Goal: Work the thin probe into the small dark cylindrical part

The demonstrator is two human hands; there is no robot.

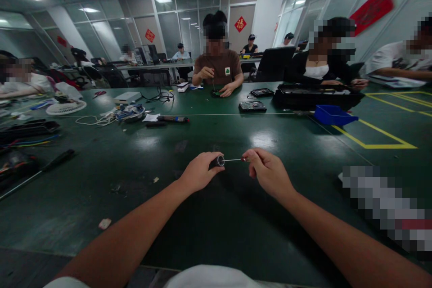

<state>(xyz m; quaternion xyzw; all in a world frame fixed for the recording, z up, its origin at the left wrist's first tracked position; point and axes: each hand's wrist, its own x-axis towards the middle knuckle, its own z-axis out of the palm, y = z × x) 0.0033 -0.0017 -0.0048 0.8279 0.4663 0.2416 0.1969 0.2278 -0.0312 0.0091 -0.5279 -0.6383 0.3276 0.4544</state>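
Observation:
Near the middle of the green table (216, 225), my left hand (201, 172) is closed around a dark cylindrical part (217, 161) with a round, light-rimmed end facing right. My right hand (269, 172) pinches the red handle of a thin screwdriver (232, 160). The screwdriver's metal shaft lies level between the hands, and its tip reaches the round end of the cylinder. Whether the tip sits inside the part is too small to tell. Both hands are held above the tabletop.
Across the table a person in a brown shirt (219, 65) works on a small part. A blue bin (334, 115) and a long black housing (313, 98) lie at back right. Cables (130, 112) and a pen-like tool (173, 119) lie back left; a long screwdriver (37, 173) is far left.

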